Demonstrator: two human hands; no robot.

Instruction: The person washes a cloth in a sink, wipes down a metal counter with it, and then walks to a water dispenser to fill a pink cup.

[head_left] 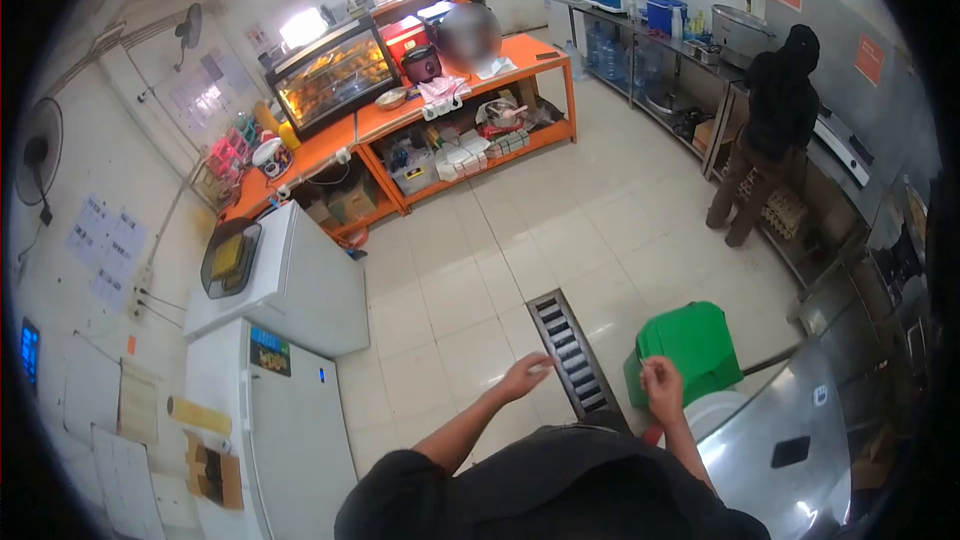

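Observation:
My left hand (527,376) is held out in front of my body, its fingers loosely bent, over the tiled floor beside the metal drain grate (573,352). Nothing shows in it. My right hand (662,386) is raised with the fingers curled together, in front of the green lidded bin (690,348); whether something small is between the fingertips is too small to tell. The two hands are apart. A white round container (716,408) is partly visible just beyond my right forearm.
A steel surface (770,460) lies at my right. White freezers (295,420) stand at left. Orange counters (400,120) with a food display case (335,72) cross the back. A person in dark clothes (775,120) stands at the right-hand counter; another is behind the orange counter.

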